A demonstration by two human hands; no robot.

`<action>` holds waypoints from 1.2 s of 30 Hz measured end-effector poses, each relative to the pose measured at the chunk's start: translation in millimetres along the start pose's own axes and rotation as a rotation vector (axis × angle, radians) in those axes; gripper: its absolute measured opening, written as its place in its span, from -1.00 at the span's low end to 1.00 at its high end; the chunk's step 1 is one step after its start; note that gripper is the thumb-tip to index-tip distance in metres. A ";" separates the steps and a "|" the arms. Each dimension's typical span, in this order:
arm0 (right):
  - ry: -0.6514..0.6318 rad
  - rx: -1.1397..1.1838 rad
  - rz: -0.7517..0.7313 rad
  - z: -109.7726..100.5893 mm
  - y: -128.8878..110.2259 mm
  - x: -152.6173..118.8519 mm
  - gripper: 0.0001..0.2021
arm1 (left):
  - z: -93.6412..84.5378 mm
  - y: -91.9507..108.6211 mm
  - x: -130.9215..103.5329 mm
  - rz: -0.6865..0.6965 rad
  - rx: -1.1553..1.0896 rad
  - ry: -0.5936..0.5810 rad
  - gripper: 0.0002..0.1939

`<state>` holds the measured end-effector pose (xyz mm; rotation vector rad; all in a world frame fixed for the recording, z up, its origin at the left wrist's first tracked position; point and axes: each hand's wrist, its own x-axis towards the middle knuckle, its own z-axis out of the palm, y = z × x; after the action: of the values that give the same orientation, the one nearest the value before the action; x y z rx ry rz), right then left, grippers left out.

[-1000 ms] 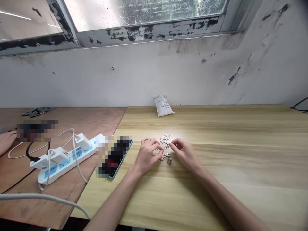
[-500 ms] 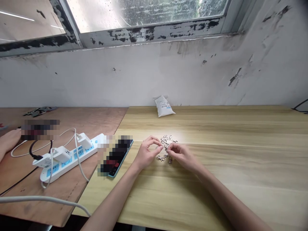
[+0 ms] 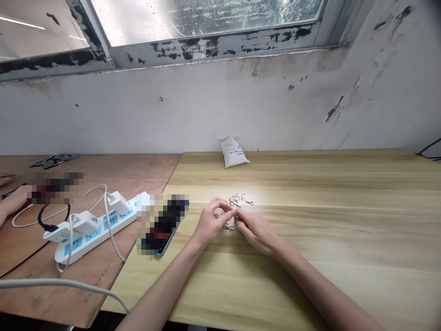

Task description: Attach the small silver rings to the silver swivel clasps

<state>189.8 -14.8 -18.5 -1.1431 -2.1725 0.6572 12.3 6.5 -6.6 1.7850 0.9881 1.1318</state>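
Observation:
Several small silver metal clasps (image 3: 235,198) lie in a loose cluster on the light wooden table (image 3: 327,207). My left hand (image 3: 212,222) is bent beside the cluster, its thumb and index fingertip pressed together at the clasps. Close against it, my right hand (image 3: 257,230) has its fingers closed round a metal clasp (image 3: 236,216) between the two hands. One clasp (image 3: 228,227) lies just under my left fingertips. What my left fingertips pinch is too small to make out.
A white packet (image 3: 234,154) lies near the wall. At the left are a phone (image 3: 167,241) with a blurred screen, a white power strip (image 3: 103,230) with chargers and cables, and another person's hand (image 3: 19,197) by a blurred device.
My right hand has turned and moved slightly left, so its fingers now meet my left fingertips. At the far left, the other person's second hand has come into view.

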 end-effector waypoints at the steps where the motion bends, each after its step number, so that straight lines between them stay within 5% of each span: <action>1: 0.003 -0.016 0.004 0.5 0.4 0.0 -0.86 | 0.1 1.4 -0.7 0.036 0.048 0.009 -0.89; 7: 0.013 -0.077 0.037 1.8 2.9 -0.2 -0.89 | 0.1 1.3 -4.7 0.273 0.419 -0.003 -0.84; 13: 0.035 -0.177 0.059 4.5 1.9 -0.2 -0.88 | 0.9 2.1 -5.6 0.344 0.576 -0.005 -0.85; 22: 0.190 -0.373 0.048 -1.1 5.2 2.2 -0.85 | 3.3 5.0 -6.5 0.210 0.505 0.060 -0.92; 30: 0.392 -0.606 -0.226 -19.6 10.8 0.2 -0.79 | -1.3 6.4 -3.2 0.082 0.423 -0.037 -0.89; 36: 0.480 -0.415 -0.226 -22.2 4.9 -1.8 -0.83 | -1.7 1.1 -3.3 0.160 0.536 -0.099 -0.90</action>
<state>208.8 -10.6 -6.6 -1.0907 -2.0108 -0.1690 10.0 3.4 -6.3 2.3561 1.1812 0.9119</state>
